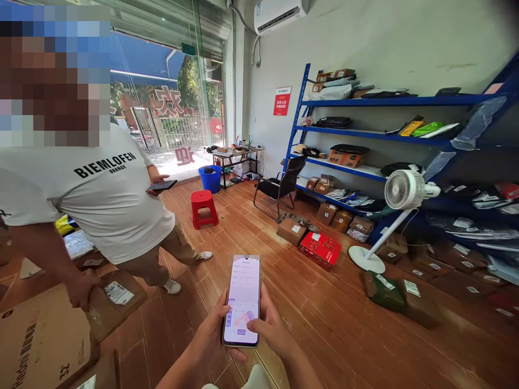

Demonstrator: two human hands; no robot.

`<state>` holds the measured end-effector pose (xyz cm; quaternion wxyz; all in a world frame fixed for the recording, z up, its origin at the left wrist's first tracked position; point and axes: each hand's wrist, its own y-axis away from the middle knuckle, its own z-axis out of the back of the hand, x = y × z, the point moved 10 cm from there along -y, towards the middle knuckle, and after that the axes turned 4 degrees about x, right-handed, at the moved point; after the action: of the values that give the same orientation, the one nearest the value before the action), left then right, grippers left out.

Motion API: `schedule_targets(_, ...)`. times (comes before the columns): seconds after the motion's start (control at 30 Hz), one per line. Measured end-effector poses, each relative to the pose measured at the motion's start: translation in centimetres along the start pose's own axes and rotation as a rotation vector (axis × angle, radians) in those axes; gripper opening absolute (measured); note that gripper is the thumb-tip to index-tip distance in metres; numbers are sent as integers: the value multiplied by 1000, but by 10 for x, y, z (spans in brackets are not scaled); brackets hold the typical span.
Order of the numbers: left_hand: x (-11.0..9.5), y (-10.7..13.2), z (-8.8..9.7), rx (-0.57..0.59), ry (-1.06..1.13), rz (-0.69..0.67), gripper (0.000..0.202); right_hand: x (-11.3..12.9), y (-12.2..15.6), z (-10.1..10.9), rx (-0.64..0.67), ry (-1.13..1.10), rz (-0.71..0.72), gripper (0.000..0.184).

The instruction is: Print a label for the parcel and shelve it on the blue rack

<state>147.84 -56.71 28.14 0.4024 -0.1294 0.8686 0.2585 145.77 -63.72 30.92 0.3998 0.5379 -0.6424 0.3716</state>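
Observation:
A smartphone (243, 292) with a lit, pale screen is held upright in front of me, low in the middle of the view. My left hand (217, 324) wraps its left edge, thumb along the side. On the other edge, my right hand (270, 327) grips the phone too, its thumb lying over the lower part of the screen. The writing on the display is too small to read. Fingers behind the phone are mostly hidden.
At left a person in a white T-shirt (105, 200) holds a dark phone (162, 186) and touches a wrapped parcel (115, 302) by a large carton (44, 340). A red stool (204, 209), black chair (281, 183), white fan (399, 189), red box (320, 249) and blue shelves (389, 100) stand around.

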Motion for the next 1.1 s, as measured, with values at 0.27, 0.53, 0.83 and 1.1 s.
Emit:
schedule_targets(0.27,0,4,4,2,-37,13,66,-2,1,-4,-18,-9,6,64)
schedule_targets(0.53,1,10,4,25,-31,10,72,-8,2,-8,5,18,27,70)
schedule_targets(0.83,1,12,4,26,-8,26,77,-8,3,-7,-41,24,10,63)
schedule_targets(1.1,0,13,3,27,-25,12,72,-3,7,-5,-108,-16,-18,61)
